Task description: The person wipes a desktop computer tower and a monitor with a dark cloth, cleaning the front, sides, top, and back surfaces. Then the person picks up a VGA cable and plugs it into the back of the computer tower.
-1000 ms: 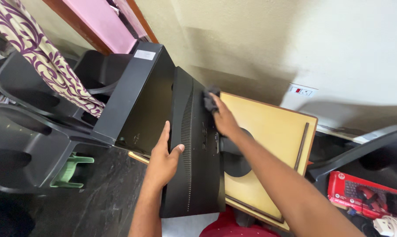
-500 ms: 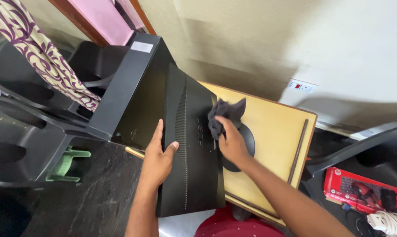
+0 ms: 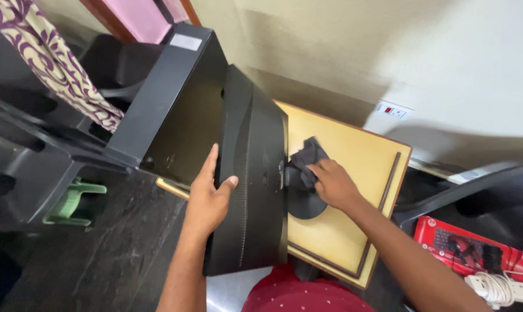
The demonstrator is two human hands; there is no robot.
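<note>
My right hand (image 3: 332, 184) has slid its dark cloth (image 3: 307, 160) down from the monitor (image 3: 255, 173) back to the stand neck, fingers clenched on the cloth. My left hand (image 3: 208, 199) clasps the monitor's edge, upright on the yellow worktop (image 3: 359, 156).

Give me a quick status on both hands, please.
Left hand grips monitor edge. Right hand presses dark cloth at stand. Nothing obstructing.

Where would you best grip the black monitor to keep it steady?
Grip the black monitor by its top edge, from the left, probably as the left hand does: the panel stands upright on its round base, and that edge is bare while the right hand presses a dark cloth behind.
</note>
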